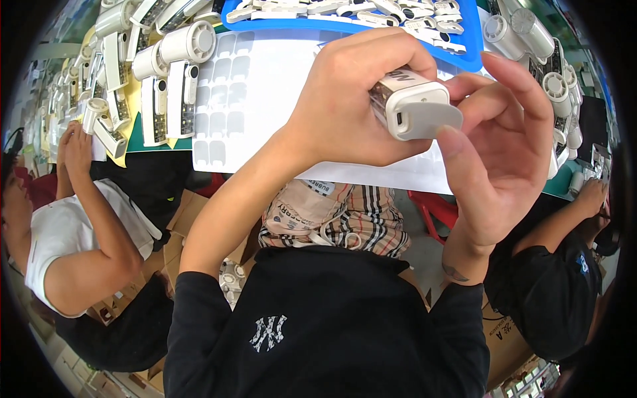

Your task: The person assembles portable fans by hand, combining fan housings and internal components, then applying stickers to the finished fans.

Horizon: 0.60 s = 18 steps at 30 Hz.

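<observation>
My left hand is wrapped round a white handheld device with partly see-through sides. The device's end, with a small oblong port, faces me. Against that end lies a flat grey rounded sticker, covering part of the face and sticking out past its right side. My right hand has its thumb tip at the sticker's right edge. Its index and middle fingers curve behind, while the others are raised and spread. Below both hands lies a white sheet with rows of grey rounded stickers.
A blue tray at the back holds many small white parts. White devices with round heads lie at the left, and more stand at the right. A person in white sits left; another in black sits right.
</observation>
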Each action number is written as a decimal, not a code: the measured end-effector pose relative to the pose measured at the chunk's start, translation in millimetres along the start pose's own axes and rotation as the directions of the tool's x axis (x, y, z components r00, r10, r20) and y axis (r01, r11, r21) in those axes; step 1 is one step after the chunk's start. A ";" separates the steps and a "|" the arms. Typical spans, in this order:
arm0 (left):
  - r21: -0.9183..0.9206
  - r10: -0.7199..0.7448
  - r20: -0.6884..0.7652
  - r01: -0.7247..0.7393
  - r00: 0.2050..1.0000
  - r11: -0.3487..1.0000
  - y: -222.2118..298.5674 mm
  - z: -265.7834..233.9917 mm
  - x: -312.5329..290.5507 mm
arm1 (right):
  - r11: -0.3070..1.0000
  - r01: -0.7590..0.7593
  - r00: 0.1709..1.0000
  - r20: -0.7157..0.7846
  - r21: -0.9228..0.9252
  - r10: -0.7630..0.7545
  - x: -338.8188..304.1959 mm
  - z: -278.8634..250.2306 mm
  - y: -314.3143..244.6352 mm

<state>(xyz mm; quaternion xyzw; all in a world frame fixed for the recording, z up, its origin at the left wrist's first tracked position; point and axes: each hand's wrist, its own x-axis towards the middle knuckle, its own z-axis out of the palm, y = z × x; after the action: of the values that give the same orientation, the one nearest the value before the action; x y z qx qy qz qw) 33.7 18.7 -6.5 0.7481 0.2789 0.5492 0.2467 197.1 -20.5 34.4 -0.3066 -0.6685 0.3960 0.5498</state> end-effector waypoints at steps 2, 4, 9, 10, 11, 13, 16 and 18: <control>0.001 0.000 0.000 0.000 1.000 1.000 0.3 -0.1 0.3 | 1.000 0.002 1.000 0.000 0.000 -0.002 0.1 -0.3 -0.2; 0.000 0.006 -0.001 -0.006 1.000 1.000 -0.4 0.3 0.1 | 1.000 0.005 1.000 0.006 -0.003 -0.005 0.1 -1.0 0.8; 0.015 0.001 0.014 -0.001 1.000 1.000 1.0 -0.7 -0.2 | 1.000 0.011 1.000 0.001 -0.001 -0.011 -0.1 -0.5 0.9; 0.015 -0.001 0.012 0.001 1.000 1.000 1.0 -0.7 -0.4 | 1.000 0.013 1.000 0.006 0.002 -0.013 -0.1 -0.4 0.8; 0.015 -0.001 0.012 0.001 1.000 1.000 0.9 -0.9 -0.7 | 1.000 0.013 1.000 0.006 0.002 -0.013 -0.3 0.1 0.9; 0.020 -0.004 0.015 0.004 1.000 1.000 0.7 -1.2 -0.3 | 1.000 0.016 1.000 -0.005 0.008 -0.016 -0.5 1.2 1.1; 0.013 -0.005 0.019 0.005 1.000 1.000 0.6 -1.7 0.8 | 0.999 0.042 0.999 -0.006 -0.003 -0.042 0.1 1.9 2.2; 0.009 -0.003 0.018 0.002 1.000 1.000 -0.1 -1.5 0.8 | 0.999 0.038 0.999 -0.012 0.000 -0.038 0.2 2.6 2.0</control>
<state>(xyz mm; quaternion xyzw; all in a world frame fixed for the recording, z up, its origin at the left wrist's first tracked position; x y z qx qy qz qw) 32.4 19.4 -5.7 0.7537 0.2801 0.5410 0.2464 194.5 -19.9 32.6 -0.2959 -0.6710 0.3838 0.5612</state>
